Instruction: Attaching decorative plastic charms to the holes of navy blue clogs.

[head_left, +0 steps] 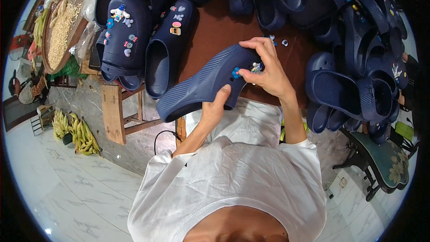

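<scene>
A navy blue clog [199,83] is held tilted on its side above the brown table top [210,29], its ridged sole facing up and left. My left hand [213,113] grips it near the foot opening, thumb on the outside and the other fingers hidden. Across the toe end, my right hand [271,69] has its fingers over the sole edge and its thumb against a small blue charm [235,72] on the upper. Next to that thumb sits a white figure charm [256,67], partly covered. A small round white charm [284,43] lies loose on the table beyond my right hand.
Decorated navy clogs [168,49] lie at the left, with more heaped along the back. Another pile of clogs [336,87] fills the right side. A wooden stool [114,112] stands below left, bananas [84,136] on the floor, and a dark chair [380,159] at lower right.
</scene>
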`<state>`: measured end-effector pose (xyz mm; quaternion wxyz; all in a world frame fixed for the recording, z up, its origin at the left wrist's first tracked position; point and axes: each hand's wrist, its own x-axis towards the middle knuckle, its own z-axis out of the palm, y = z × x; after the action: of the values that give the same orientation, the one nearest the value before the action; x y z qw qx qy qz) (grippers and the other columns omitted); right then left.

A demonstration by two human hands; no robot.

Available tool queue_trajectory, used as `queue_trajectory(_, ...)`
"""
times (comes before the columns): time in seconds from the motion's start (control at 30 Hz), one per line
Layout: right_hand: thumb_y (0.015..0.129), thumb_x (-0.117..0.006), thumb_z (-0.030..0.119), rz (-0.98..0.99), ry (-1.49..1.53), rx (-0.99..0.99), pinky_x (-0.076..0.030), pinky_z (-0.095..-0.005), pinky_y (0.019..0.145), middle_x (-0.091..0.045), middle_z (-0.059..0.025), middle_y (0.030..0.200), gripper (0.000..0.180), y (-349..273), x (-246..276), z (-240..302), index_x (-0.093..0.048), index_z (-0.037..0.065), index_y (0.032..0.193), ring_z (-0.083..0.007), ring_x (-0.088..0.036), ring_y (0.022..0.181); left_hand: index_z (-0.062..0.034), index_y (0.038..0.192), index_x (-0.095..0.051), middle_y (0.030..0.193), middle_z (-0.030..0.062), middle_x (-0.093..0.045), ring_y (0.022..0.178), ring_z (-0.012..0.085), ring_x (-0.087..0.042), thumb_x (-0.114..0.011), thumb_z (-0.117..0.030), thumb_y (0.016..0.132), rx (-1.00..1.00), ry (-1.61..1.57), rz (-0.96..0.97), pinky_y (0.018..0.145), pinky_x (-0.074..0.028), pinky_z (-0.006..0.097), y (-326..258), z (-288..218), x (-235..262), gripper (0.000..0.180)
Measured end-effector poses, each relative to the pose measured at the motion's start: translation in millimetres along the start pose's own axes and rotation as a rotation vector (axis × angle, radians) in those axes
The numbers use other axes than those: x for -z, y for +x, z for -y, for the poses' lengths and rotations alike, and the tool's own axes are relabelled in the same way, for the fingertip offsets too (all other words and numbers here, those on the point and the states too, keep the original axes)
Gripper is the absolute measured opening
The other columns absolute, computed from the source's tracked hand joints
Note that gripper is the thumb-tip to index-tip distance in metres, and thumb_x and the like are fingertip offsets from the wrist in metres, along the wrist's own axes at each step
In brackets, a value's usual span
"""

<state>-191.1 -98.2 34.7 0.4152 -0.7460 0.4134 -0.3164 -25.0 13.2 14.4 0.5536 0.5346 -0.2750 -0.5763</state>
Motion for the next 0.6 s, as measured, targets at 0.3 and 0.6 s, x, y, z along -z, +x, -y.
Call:
queue_trajectory(0.3, 0.083, -0.073, 0.013, -0.289, -0.065, 0.073, -0.043, -0.0394, 0.096, -0.058, -0.0123, 0.116, 0.031, -8, -33, 3, -0.066, 0.007, 0.112, -0.0309, -0.055, 0.11, 0.0068, 0.132, -0.048, 0.131, 0.0177, -0.058, 0.122, 0.0288, -0.056, -0.057, -0.012, 0.089, 0.283, -0.575, -0.091, 0.108, -0.043, 0.045, 9, -9, 17, 0.048)
queue_trajectory(0.6, 0.09, -0.06, 0.002, -0.655, -0.314, -0.201, -0.05, -0.0365, 0.081, -0.064, -0.0107, 0.1, 0.02, -28, 18, -90, -0.068, 0.007, 0.107, -0.0271, -0.064, 0.09, 0.0092, 0.135, -0.041, 0.138, 0.0246, -0.05, 0.129, 0.0351, -0.051, -0.055, -0.005, 0.086, 0.319, -0.845, -0.057, 0.112, -0.038, 0.051, 23, -9, 32, 0.053)
